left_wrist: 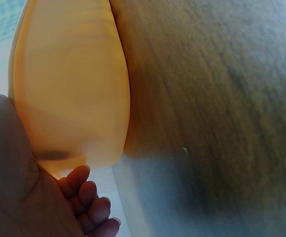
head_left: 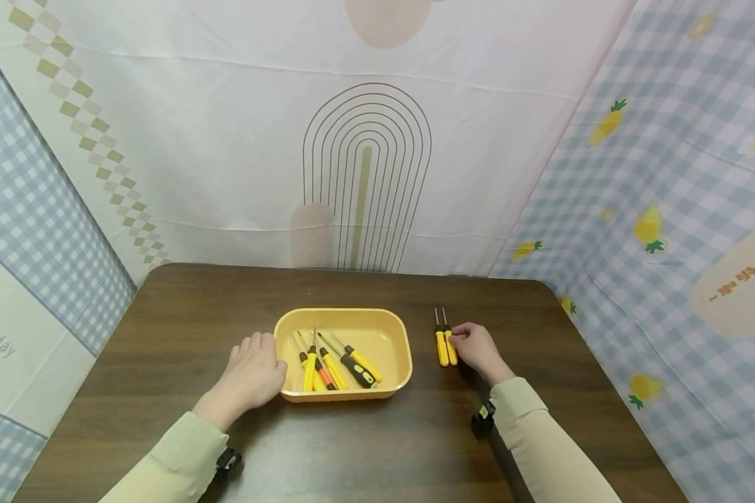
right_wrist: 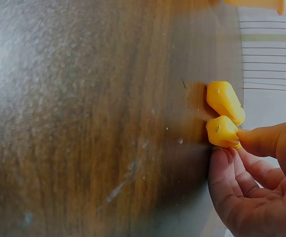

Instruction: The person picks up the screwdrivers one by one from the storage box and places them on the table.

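At the left end of a yellow plastic tray (head_left: 386,339), my left hand (head_left: 254,370) grips the rim, thumb over the edge and fingers curled by the end wall. Inside the tray lie several screwdrivers (head_left: 330,369), mostly yellow-handled, one of them with a larger black handle (head_left: 357,372). To the right of the tray, two small yellow-handled screwdrivers lie side by side on the table, shafts pointing away. My right hand (head_left: 476,347) pinches the handle of the right screwdriver (right_wrist: 223,131) between thumb and fingers. The left screwdriver (right_wrist: 223,101) lies close beside it, untouched.
A dark wood-grain table (head_left: 377,447) carries everything. Behind it hangs a pale patterned cloth (head_left: 239,161), with blue checked cloth (head_left: 642,168) at the right side. A dark wrist device (head_left: 483,419) sits at the right sleeve.
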{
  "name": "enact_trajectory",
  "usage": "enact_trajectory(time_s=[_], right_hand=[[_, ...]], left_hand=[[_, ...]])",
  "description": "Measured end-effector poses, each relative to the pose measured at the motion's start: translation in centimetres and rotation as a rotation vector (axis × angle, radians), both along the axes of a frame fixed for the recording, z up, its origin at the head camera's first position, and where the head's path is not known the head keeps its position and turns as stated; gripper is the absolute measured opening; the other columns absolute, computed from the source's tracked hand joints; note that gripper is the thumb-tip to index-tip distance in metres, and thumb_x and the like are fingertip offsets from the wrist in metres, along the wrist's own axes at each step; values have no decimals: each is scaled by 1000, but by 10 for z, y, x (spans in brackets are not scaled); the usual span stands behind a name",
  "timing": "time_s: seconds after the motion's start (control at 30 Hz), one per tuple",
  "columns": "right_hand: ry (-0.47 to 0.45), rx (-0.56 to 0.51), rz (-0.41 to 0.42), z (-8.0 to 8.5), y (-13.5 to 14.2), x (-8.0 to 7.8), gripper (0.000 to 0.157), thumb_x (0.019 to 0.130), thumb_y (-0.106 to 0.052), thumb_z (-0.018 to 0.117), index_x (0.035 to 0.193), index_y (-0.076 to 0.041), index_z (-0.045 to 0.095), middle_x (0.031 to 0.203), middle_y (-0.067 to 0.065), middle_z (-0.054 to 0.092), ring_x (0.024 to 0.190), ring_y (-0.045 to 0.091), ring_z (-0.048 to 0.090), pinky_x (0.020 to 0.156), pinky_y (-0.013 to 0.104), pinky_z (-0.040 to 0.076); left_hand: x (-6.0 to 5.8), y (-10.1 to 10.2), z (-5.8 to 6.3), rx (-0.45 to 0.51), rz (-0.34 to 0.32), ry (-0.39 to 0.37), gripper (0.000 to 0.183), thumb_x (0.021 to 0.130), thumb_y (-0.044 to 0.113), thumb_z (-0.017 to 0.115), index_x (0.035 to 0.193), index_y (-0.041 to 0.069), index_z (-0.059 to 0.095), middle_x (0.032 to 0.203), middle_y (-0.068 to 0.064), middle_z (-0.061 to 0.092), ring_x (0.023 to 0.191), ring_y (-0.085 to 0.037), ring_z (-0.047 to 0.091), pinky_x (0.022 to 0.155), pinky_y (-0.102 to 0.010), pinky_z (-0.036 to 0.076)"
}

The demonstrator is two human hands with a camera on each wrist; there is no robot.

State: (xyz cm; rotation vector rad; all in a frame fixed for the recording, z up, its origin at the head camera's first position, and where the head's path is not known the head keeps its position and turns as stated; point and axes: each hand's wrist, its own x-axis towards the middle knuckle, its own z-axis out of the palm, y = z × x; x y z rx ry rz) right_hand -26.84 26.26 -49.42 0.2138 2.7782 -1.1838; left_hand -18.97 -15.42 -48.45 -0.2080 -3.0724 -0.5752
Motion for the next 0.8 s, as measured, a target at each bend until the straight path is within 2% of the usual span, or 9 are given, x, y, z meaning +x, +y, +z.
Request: enact_trajectory(time_s=[0.5, 0.8], right_hand=[[-9, -3, 7, 3, 2, 3, 25, 95, -13, 59, 114, 3, 60, 107, 18, 61, 88, 24, 61, 71, 34, 51], [77, 28, 7, 13, 4, 3, 32, 95, -21, 60, 117, 2, 60, 105, 17, 62, 90, 27, 60, 74, 38, 51]], left_hand=[[1, 1, 1, 2, -1, -3, 35, 89, 23, 53, 105, -7, 47, 92, -14, 43, 89, -33, 43, 76, -47, 33], [1, 1, 3, -3, -4, -22, 37, 89, 23, 54, 108, -8, 47, 93, -14, 44, 89, -33, 43, 77, -48, 34]])
